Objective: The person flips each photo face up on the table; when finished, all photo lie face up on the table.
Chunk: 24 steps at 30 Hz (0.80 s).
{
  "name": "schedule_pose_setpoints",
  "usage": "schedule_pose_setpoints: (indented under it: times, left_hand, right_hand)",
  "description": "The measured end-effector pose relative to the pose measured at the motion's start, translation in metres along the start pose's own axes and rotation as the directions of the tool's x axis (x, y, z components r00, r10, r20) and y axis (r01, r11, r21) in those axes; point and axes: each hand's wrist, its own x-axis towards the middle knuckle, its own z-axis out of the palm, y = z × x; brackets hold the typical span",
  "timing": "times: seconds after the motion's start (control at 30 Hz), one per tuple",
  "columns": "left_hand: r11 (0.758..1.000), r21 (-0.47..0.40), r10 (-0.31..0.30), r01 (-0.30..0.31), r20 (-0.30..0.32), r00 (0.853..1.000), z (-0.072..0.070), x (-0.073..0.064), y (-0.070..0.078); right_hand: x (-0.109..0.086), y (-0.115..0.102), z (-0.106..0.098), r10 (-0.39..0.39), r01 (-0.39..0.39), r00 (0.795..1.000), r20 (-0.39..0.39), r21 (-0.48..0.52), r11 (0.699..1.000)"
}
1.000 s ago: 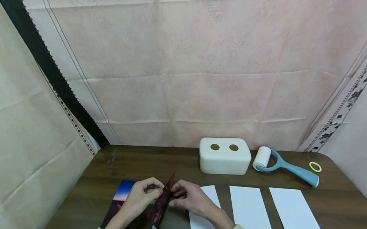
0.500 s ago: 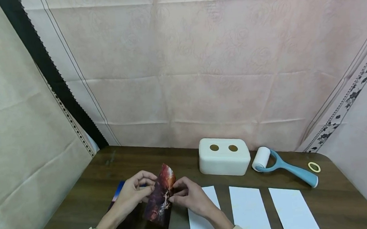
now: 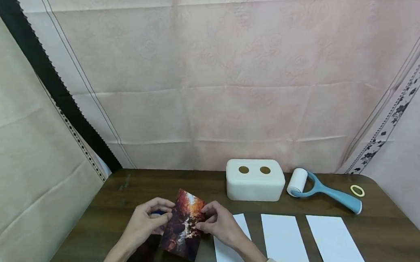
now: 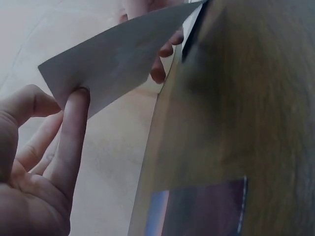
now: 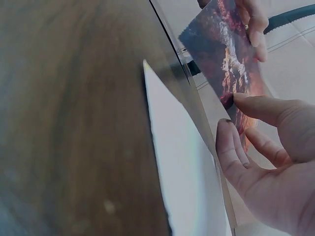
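A glossy photo card (image 3: 185, 222) with a dark red and orange picture is held up over the table, tilted, its printed face toward the head view. My left hand (image 3: 140, 223) pinches its left edge; in the left wrist view the pale plain back of the card (image 4: 113, 59) shows. On the opposite edge my right hand (image 3: 222, 227) pinches too, its thumb lying on the printed side in the right wrist view. Partly hidden beneath my left hand, a second photo card (image 4: 202, 211), dark with a blue and pink end, lies on the table.
Three white sheets, among them the middle sheet (image 3: 285, 239), lie in a row at the right. Behind them stand a white box (image 3: 256, 188) with two holes, a blue-handled lint roller (image 3: 331, 193) and a small yellow ring (image 3: 357, 190). Cloth walls enclose the brown table (image 3: 103, 219).
The photo card has turned from nearly edge-on to showing its printed face. My left hand has shifted a little left; the right hand stays about where it was.
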Motion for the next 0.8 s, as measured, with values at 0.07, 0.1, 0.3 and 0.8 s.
schedule_pose_setpoints:
  times: [0.07, 0.1, 0.3, 0.8]
  left_hand:
    - [1.000, 0.006, 0.000, 0.000, 0.003, 1.000, -0.001, 0.000, -0.002]
    - [1.000, 0.014, -0.001, 0.001, 0.004, 1.000, -0.001, 0.001, -0.003]
    - [0.993, 0.122, -0.012, 0.011, 0.007, 1.000, -0.001, 0.003, -0.008]
    - [0.954, 0.298, -0.031, 0.018, 0.038, 0.999, 0.001, 0.000, -0.015]
  right_hand:
    - [0.000, -0.001, 0.000, -0.008, 0.008, 1.000, -0.005, -0.011, 1.000]
    - [0.000, -0.001, 0.000, -0.011, 0.011, 1.000, -0.008, -0.016, 1.000]
    - [0.001, -0.001, -0.001, -0.029, 0.029, 1.000, -0.010, -0.036, 0.999]
    - [-0.003, 0.000, 0.006, -0.090, 0.089, 0.996, -0.007, -0.086, 0.992]
